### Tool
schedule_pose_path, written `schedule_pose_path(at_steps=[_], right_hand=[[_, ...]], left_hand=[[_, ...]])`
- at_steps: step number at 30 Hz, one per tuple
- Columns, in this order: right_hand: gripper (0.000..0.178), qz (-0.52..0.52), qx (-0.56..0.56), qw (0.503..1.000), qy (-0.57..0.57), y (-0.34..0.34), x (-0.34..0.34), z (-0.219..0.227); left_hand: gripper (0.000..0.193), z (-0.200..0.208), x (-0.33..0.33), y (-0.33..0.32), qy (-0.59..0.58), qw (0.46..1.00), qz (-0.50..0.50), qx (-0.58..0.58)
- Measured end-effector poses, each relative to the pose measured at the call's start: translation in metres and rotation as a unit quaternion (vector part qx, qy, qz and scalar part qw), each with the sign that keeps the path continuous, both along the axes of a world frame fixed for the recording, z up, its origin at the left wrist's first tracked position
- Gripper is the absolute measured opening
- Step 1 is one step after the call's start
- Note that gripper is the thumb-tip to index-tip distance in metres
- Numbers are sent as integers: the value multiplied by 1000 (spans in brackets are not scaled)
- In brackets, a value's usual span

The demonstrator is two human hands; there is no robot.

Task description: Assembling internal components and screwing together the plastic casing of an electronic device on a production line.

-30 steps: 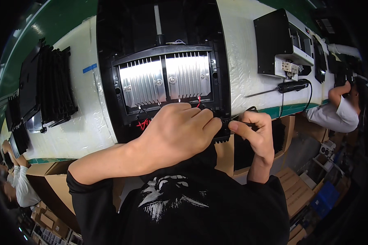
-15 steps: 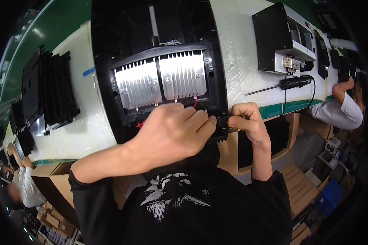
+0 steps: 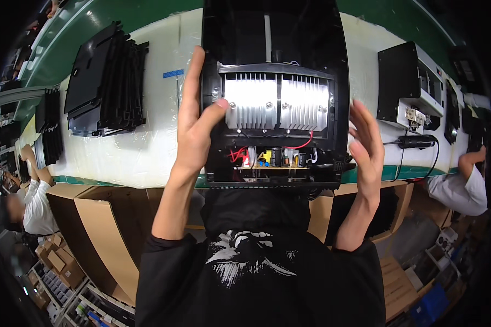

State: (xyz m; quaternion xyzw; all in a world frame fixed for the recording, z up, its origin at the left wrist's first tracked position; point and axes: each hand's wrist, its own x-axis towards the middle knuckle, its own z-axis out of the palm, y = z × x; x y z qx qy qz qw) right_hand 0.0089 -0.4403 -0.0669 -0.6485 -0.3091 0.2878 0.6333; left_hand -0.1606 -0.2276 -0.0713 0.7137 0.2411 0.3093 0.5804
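Note:
A black appliance housing (image 3: 234, 41) lies lengthwise before me on the table. Two silver finned heat sinks (image 3: 251, 115) sit side by side in its frame. Below them, at the near end, is a circuit board (image 3: 275, 168) with small coloured parts and red wires (image 3: 237, 155). My left hand (image 3: 193, 136) grips the housing's left side, its thumb over the rim by the heat sinks and its fingers along the outer edge. At the right side my right hand (image 3: 371, 161) has its fingers apart and holds nothing; whether it touches the edge I cannot tell.
Stacked black panels (image 3: 103, 87) stand at left on the white-covered table (image 3: 158, 109). At right are a black-and-white metal box (image 3: 398, 82) and a corded electric screwdriver (image 3: 414, 142). Cardboard boxes (image 3: 101, 218) stand below the near edge. Other people work at both far sides.
My hands have parted from the housing's near right corner. My left hand has moved to its left side, my right hand has opened beside it. The circuit board now shows; the whole view has shifted.

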Motion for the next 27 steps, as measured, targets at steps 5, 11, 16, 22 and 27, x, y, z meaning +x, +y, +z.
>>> schedule_pose_path(at_steps=[5,11,16,22,27], right_hand=[[61,20,-91,995,-40,23,-1,-1],[61,38,-129,990,-45,2,-13,9],[62,-8,-148,989,9,-12,-26,8],[58,-31,-127,991,27,-11,-26,9],[56,-51,-119,991,36,-14,-28,5]], left_hand=[[89,-3,-3,4,-85,993,-9,-80],[92,3,-20,-28,-90,985,29,-144],[82,9,-44,-14,-31,999,-1,-32],[75,89,-74,97,211,823,189,492],[101,74,-84,163,431,741,233,459]])
